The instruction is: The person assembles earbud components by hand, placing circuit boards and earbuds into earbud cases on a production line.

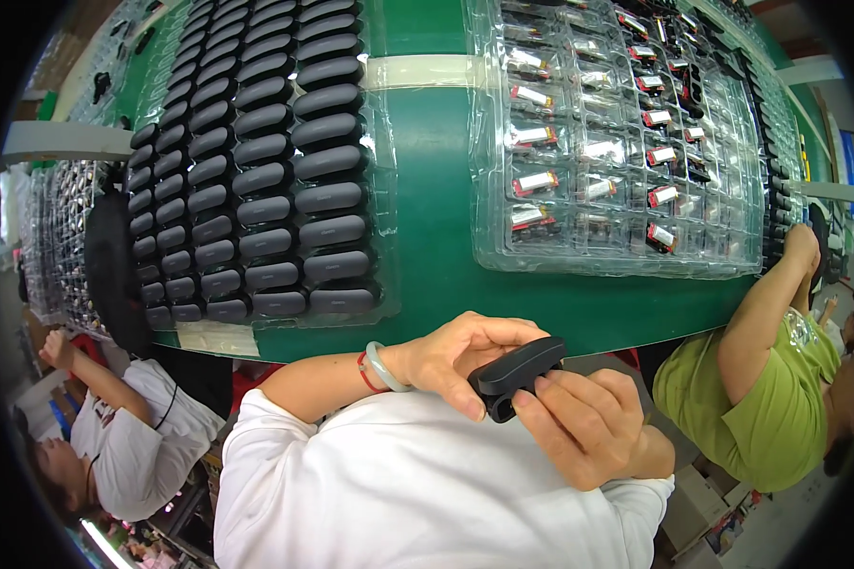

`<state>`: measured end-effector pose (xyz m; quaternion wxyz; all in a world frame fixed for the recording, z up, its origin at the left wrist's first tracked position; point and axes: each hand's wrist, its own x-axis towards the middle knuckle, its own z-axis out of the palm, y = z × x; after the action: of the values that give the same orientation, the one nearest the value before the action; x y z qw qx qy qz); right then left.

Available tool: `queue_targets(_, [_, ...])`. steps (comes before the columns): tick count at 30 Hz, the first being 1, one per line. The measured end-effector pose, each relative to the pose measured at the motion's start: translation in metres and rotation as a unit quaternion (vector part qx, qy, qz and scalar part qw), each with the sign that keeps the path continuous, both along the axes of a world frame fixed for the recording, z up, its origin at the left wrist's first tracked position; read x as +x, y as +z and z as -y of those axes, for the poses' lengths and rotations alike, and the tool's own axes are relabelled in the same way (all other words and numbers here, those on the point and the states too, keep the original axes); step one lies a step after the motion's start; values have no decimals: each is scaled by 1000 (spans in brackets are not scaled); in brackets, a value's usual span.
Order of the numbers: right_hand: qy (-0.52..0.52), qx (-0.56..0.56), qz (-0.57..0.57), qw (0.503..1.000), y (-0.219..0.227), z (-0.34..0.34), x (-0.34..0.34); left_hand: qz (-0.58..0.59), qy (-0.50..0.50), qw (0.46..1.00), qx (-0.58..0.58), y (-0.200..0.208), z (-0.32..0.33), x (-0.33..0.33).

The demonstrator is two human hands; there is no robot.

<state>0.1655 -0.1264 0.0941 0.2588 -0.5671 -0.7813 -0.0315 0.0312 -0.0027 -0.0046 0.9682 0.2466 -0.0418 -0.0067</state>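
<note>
Close in front of my chest, both hands hold a black oblong case [522, 368] with rounded ends. Its upper part looks tilted away from the lower part, and a dark gap shows at the near end. My left hand [446, 358] grips the left end, thumb below and fingers behind it. The fingers of my right hand [584, 417] are closed on the near right side, fingertips pressed to the edge. What lies inside the case is hidden. On my left wrist are a pale bangle [381, 368] and a red cord.
Dark oblong cases [335, 266] fill a clear tray on the left of the green table [432, 199]. On the right, stacked clear trays [626, 261] hold small silver-and-red parts. A person in green [759, 389] sits at the right, another in white [147, 427] at the left.
</note>
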Motion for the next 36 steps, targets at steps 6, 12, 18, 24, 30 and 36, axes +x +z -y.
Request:
queue_targets(6, [-16,28,27,999,-4,3,-2,0,1,1000,24,-1,-2,-3])
queue_targets(12, [-14,12,16,1000,-1,6,-2,8,5,1000,11,-1,0,-1])
queue_targets(18, [-13,-10,7,1000,3,3,-1,-41,-7,999,24,3,0,-1])
queue_targets(24, [-17,-44,-5,999,-1,-4,-7,-17,-5,1000,-15,-1,-1,-1])
queue_targets(30, [-52,-11,-25,998,-14,-2,-14,-52,-21,998,-23,2,-3,-2])
queue_targets(36, [-76,53,-3,996,-23,-2,-6,-70,-18,997,-1,14,-8,0])
